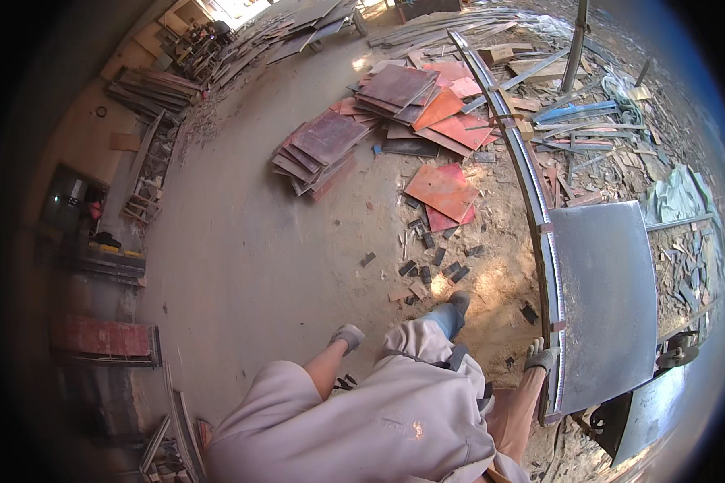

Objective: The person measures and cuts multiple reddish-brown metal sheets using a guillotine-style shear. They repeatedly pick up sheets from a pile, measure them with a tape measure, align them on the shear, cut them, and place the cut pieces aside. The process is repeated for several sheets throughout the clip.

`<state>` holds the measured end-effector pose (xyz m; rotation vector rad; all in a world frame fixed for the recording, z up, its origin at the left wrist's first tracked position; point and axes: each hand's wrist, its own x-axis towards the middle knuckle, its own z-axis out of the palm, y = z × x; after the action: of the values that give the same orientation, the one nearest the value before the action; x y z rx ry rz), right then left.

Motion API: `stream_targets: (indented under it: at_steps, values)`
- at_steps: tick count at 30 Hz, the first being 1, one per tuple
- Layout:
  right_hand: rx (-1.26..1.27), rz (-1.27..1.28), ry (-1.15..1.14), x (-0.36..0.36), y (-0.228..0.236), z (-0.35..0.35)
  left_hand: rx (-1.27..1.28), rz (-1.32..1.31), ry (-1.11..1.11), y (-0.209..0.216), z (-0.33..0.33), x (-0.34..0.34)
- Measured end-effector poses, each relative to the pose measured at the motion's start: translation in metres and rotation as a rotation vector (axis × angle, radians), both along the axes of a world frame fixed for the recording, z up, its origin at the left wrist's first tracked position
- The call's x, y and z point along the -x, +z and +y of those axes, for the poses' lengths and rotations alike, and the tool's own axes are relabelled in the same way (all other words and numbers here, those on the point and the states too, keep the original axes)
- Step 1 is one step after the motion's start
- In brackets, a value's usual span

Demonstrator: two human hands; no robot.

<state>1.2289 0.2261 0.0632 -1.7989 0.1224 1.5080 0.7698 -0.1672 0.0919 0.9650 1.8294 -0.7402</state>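
Note:
My right hand [543, 355], in a grey work glove, rests against the near end of a long metal rail [530, 201] with a pale scale strip along it. Its fingers are stretched out, and no loose object shows in it. Just right of the rail lies a wide grey sheet-metal tabletop [608, 298]. My left hand [347, 337], also gloved in grey, hangs low at my left side over the bare floor. It touches nothing I can see, and its fingers are too indistinct to read.
Stacked brown boards [322, 149] and reddish boards [459, 129] lie ahead. An orange board [441, 193] is nearer, with several small dark offcuts [427, 274] scattered around it. Wood scraps [588, 121] pile up beyond the rail. A red-topped piece [101, 338] stands at left.

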Motion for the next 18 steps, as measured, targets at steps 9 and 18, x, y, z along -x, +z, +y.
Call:
stream_targets:
  at_steps: [9,18]
  values:
    - [0.016,-0.049,0.182,-0.05,-0.006,0.128,-0.433,0.026,0.193,-0.05,0.241,0.036]
    - [0.131,-0.252,-0.03,-0.09,-0.007,0.301,-0.958,-0.634,1.153,-0.005,0.456,0.065]
